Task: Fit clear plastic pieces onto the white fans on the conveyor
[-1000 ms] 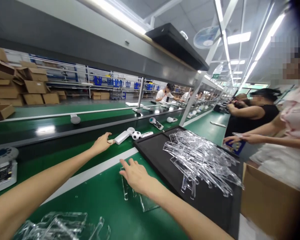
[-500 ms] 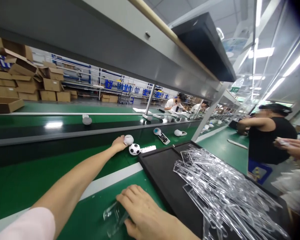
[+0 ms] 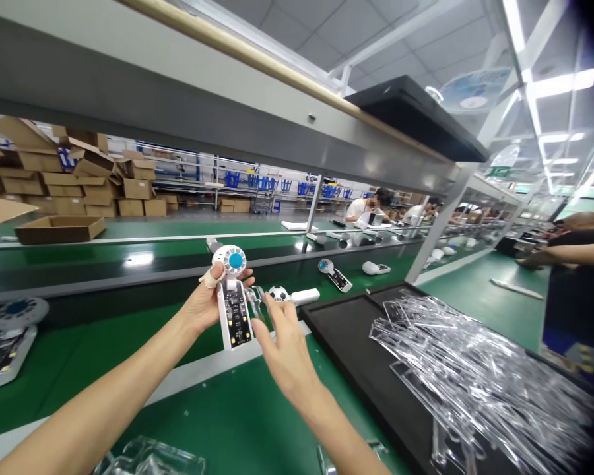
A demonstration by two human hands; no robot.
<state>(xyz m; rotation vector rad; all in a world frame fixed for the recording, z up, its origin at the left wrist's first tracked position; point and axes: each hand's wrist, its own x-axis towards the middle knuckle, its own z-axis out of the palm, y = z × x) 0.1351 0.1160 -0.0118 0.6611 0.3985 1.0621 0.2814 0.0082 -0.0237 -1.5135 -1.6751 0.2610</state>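
Note:
My left hand [image 3: 205,300] is closed around a white handheld device [image 3: 236,310], held upright above the green belt. Its round vented head has a blue centre, and its open handle shows a black circuit board. Close by on the right, my right hand [image 3: 287,343] has a clear plastic piece [image 3: 255,302] at its fingertips, beside the device's handle. Behind those fingers lies a white device with a soccer-ball head [image 3: 278,293], partly hidden. Farther right, another device with a bare board [image 3: 335,276] rests on the belt.
A black tray [image 3: 336,323] on the right holds a heap of clear plastic parts [image 3: 465,356]. More clear pieces [image 3: 151,458] lie at the front edge. Another open device [image 3: 10,343] sits far left. A grey shelf beam [image 3: 228,119] crosses overhead. Co-workers sit along the line.
My left hand has picked up the white device from the belt and brought it closer, board side showing. My right hand has moved up and forward to it with a clear piece.

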